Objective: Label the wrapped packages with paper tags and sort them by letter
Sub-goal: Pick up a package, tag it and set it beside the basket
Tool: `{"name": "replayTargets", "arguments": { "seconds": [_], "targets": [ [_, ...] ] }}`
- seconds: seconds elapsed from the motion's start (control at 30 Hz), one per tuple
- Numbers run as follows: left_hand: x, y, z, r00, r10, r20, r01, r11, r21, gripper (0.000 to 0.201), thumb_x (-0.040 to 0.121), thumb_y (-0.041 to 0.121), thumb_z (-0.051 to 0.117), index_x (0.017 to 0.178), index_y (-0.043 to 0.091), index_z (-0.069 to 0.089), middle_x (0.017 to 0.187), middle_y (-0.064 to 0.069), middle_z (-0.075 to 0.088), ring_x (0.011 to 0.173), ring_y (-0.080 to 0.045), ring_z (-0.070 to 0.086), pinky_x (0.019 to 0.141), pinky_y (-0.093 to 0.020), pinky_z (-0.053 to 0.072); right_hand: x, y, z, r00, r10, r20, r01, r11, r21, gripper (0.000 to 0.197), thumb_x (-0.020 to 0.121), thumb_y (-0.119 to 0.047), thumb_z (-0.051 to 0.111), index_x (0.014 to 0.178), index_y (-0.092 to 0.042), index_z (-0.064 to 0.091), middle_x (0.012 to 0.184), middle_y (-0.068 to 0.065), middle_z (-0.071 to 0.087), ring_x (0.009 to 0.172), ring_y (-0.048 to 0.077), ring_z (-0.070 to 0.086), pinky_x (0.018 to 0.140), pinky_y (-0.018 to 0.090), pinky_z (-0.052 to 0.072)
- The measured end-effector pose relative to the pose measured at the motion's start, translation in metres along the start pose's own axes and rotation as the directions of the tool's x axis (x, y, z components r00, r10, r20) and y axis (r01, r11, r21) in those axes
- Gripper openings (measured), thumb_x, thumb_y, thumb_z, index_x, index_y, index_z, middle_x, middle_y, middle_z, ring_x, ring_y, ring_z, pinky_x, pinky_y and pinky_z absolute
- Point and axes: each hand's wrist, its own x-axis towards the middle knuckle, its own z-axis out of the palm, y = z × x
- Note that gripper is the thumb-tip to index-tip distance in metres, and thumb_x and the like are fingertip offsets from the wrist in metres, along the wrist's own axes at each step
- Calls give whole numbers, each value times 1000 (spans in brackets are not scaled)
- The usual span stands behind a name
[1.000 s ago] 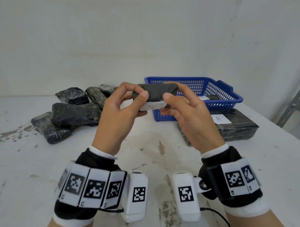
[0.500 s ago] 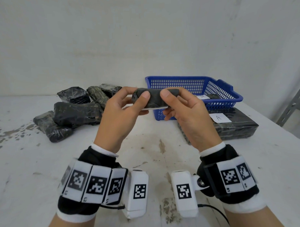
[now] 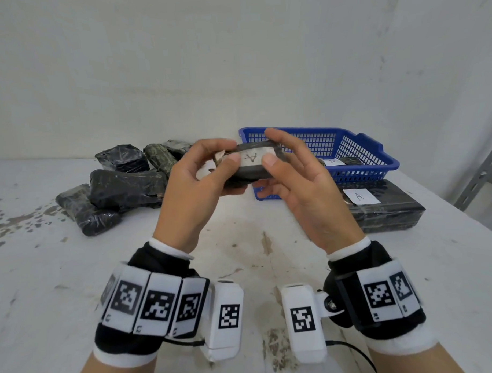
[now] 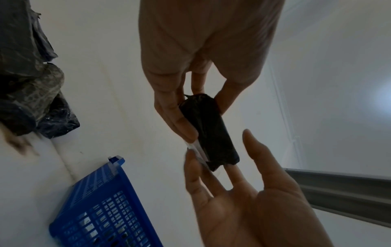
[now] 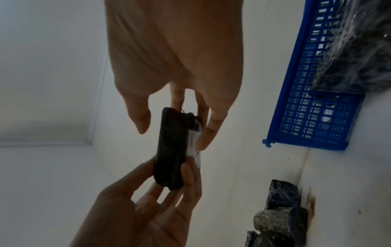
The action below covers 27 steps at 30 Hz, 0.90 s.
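Holding a small dark package [image 3: 248, 169] up above the table [image 3: 61, 276], both hands work close together. The left hand [image 3: 194, 188] grips the package's left end, with its thumb on the front and its fingers curled behind. The right hand [image 3: 303, 190] touches the right end, with its thumb pressing on the white paper tag [image 3: 252, 158] and its first finger lifted over the top. The other right fingers are spread and loose under the package. The tag lies on the front of the package and shows the letter A.

Behind the right hand sits a blue basket [image 3: 363, 154] with something dark inside. To the right of the right hand lies a big flat package [image 3: 388, 212] with its own A tag [image 3: 361, 196]. Beyond the left hand is a pile of dark packages [image 3: 119, 185].
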Motion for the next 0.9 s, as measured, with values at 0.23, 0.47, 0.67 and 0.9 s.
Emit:
{"name": "replayTargets", "arguments": {
  "seconds": [0.23,0.47,0.67,0.9],
  "targets": [
    [1,-1,1,999,-23,24,22,999,46,34,90,8,64,122,18,59,104,-15,72,95,-28,70,90,-38,55,0,1,-2,1000,0,0,0,1000,22,48,90,-9,70,135,-18,56,124,14,68,104,20,69,83,28,56],
    [-1,0,1,999,34,34,-37,994,104,23,91,15,66,112,22,64,99,-14,72,94,-32,68,94,-47,53,-1,1,-2,1000,-11,-17,10,1000,-11,32,89,-8,68,119,-18,62,106,9,74,94,21,70,80,33,59],
    [-1,1,1,997,56,52,-62,991,117,15,92,16,63,106,23,66,91,-5,71,84,-17,66,91,-44,55,-1,0,-3,999,4,-36,-3,999,36,22,86,-20,73,106,-21,66,108,13,74,99,30,71,83,41,59],
    [-1,0,0,997,33,67,-40,994,106,12,92,27,65,104,27,66,103,-7,71,88,-26,67,74,-37,58,0,3,-4,999,4,-38,-3,999,40,22,84,-21,70,106,-24,67,114,15,72,109,34,67,100,50,52]
  ]
}}
